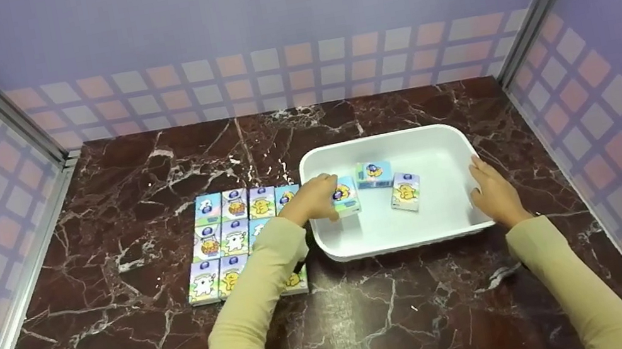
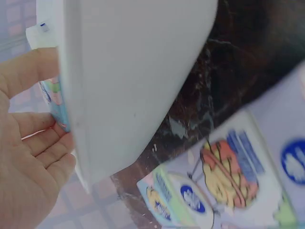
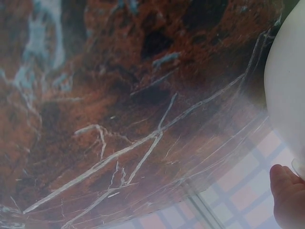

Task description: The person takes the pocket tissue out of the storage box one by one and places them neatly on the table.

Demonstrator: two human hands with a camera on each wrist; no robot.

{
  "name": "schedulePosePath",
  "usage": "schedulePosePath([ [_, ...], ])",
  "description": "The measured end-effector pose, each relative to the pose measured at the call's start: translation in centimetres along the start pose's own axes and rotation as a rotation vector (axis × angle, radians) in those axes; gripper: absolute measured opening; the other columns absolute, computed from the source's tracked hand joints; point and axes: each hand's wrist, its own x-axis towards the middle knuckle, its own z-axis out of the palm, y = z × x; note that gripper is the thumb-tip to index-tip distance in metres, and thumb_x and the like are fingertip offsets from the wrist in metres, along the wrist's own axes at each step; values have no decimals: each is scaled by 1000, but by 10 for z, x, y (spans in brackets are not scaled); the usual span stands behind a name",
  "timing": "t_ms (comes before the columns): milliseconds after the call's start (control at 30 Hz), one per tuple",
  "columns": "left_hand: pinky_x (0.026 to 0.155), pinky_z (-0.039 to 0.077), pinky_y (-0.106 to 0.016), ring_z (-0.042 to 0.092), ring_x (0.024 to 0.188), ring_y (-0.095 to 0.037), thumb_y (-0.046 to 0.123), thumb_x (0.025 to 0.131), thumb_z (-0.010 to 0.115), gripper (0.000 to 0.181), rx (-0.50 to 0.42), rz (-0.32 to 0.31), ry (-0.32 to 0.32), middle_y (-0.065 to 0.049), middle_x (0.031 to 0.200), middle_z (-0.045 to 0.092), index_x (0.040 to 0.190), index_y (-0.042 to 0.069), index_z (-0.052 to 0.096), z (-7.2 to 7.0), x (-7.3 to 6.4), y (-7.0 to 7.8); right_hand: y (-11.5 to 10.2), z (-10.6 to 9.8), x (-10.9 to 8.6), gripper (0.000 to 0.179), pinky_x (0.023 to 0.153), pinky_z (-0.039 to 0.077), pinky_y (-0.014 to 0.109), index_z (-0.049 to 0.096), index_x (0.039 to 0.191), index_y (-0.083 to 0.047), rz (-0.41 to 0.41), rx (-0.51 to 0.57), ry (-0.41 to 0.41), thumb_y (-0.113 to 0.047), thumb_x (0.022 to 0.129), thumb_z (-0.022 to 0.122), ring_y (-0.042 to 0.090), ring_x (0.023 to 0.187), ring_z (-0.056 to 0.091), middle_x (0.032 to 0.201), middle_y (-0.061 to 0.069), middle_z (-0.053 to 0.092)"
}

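My left hand [image 1: 315,198] reaches over the left rim of a white plastic tub [image 1: 444,221]. It pinches a small cartoon-printed tissue pack [image 1: 345,194] just inside that wall. In the left wrist view, the tub wall partly hides this pack between thumb and fingers. Two more tissue packs are in the tub: a blue one [image 1: 373,173] standing on its side and a lilac one [image 1: 407,191] lying flat and slanted. At the right end of the tub, my right hand [image 1: 495,193] holds the rim; the right wrist view catches only part of the fingers.
Left of the tub, several tissue packs [image 1: 234,237] lie in tidy rows, partly covered by my left forearm. Everything stands on a dark red marbled table [image 1: 124,348]. Purple walls with pink and white checks [image 1: 267,73] enclose the back and sides.
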Motion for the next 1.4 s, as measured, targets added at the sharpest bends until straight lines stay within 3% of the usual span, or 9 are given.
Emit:
schedulePosePath([
  [300,107,28,-35,37,125,-29,21,60,75,90,-82,75,100,-17,136,37,134,-3,31,-14,-42,-3,0,0,1,53,100,29,53,41,125,12,5,-10,-21,-2,75,49,39,125,30,139,21,31],
  [500,106,30,-37,41,120,-29,23,60,75,88,-87,116,143,-16,133,41,133,-3,34,-12,-74,-9,1,1,1,54,99,29,52,41,124,13,-3,-2,-7,-2,73,49,40,125,31,138,23,32],
  [833,107,27,-40,32,128,-30,23,65,76,90,-65,79,40,-16,140,32,138,1,26,-1,-124,-18,0,0,1,54,101,28,52,40,125,13,-4,-2,-25,-2,74,48,40,125,30,139,23,30],
  [1100,106,29,-39,38,124,-30,21,62,76,91,13,153,36,-16,137,37,137,1,29,11,-148,-20,-1,1,1,52,101,27,52,41,124,14,-12,-8,-13,-1,74,49,40,125,30,138,23,32],
  [1400,102,35,-38,44,117,-29,27,62,76,86,218,272,-7,-15,129,45,132,0,36,36,-174,-24,0,1,1,52,100,29,52,42,123,13,-23,-12,-1,0,74,49,40,124,31,137,23,33],
])
